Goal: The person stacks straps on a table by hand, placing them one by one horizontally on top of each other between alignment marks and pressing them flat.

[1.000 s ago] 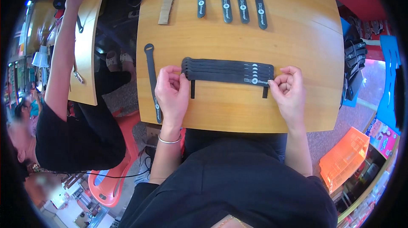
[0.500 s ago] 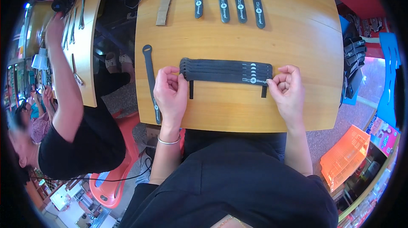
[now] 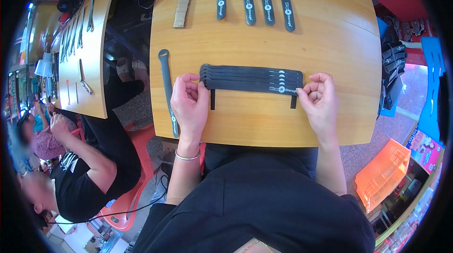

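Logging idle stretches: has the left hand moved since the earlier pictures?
No: judged against the wooden table, the left hand stays at the left end of the fanned black straps.

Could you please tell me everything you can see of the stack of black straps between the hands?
The stack of black straps lies crosswise on the wooden table, overlapping in staggered steps. The straps look matte, perhaps fabric, with rounded left ends and white markings near the right. Two short black strips jut from under its near edge. The left hand appears to touch its left end, the right hand its near right corner.
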Demonstrator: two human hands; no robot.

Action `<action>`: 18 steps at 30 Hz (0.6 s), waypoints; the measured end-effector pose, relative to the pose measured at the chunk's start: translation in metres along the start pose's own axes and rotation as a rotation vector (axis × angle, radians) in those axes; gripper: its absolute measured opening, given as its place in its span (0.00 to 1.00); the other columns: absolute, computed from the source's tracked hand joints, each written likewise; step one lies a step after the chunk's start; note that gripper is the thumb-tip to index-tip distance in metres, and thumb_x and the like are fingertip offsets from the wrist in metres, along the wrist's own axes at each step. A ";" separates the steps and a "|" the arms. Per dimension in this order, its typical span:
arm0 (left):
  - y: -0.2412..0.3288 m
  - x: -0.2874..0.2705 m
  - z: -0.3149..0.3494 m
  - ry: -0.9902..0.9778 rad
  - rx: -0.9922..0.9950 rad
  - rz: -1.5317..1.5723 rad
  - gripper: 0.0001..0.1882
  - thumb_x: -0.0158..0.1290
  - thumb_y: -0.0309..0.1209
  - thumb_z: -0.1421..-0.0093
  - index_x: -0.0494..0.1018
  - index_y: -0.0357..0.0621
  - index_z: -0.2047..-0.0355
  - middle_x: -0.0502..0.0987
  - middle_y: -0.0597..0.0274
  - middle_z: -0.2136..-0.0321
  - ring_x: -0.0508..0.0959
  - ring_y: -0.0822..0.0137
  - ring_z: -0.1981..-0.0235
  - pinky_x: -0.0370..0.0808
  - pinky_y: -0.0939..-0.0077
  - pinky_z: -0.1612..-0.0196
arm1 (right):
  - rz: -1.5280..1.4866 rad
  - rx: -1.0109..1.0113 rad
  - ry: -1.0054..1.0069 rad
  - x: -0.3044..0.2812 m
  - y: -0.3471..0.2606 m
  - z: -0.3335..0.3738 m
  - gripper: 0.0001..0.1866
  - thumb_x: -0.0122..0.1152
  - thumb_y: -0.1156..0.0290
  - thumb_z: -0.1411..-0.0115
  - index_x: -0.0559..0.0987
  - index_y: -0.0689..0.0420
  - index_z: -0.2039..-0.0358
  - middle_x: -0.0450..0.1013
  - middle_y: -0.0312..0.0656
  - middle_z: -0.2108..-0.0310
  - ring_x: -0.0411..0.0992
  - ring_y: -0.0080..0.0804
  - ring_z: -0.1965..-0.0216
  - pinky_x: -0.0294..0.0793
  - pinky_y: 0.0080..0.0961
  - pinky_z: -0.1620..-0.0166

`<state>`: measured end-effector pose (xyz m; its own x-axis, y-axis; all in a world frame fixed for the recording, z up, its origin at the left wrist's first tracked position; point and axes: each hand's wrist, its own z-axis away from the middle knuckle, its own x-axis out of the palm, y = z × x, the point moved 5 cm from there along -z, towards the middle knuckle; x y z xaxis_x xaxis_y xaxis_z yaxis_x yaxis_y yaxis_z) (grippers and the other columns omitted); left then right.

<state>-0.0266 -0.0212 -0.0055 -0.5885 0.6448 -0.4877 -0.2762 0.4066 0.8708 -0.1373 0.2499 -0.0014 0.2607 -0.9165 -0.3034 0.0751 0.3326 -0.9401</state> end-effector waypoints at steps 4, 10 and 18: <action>-0.002 0.000 0.000 -0.004 0.001 -0.002 0.08 0.51 0.16 0.42 0.69 0.39 0.62 0.67 0.72 0.77 0.66 0.85 0.77 0.62 0.91 0.75 | 0.020 -0.008 0.006 0.000 -0.001 0.000 0.19 0.63 0.82 0.47 0.66 0.61 0.57 0.71 0.35 0.77 0.64 0.12 0.81 0.63 0.11 0.77; -0.002 -0.001 -0.001 0.043 0.024 0.011 0.09 0.53 0.16 0.46 0.71 0.37 0.65 0.70 0.65 0.80 0.68 0.78 0.82 0.65 0.85 0.78 | 0.030 -0.004 0.009 0.001 -0.002 0.000 0.18 0.63 0.82 0.47 0.66 0.61 0.58 0.71 0.36 0.77 0.65 0.13 0.81 0.64 0.12 0.77; -0.001 0.000 0.000 -0.003 -0.001 0.006 0.08 0.51 0.16 0.42 0.69 0.39 0.62 0.68 0.71 0.77 0.66 0.84 0.77 0.63 0.91 0.74 | 0.053 -0.003 0.011 0.000 -0.002 0.000 0.18 0.63 0.82 0.47 0.66 0.61 0.58 0.71 0.36 0.77 0.65 0.13 0.81 0.64 0.12 0.77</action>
<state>-0.0267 -0.0213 -0.0062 -0.5881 0.6492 -0.4823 -0.2728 0.4021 0.8740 -0.1373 0.2493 0.0004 0.2541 -0.8999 -0.3543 0.0587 0.3800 -0.9231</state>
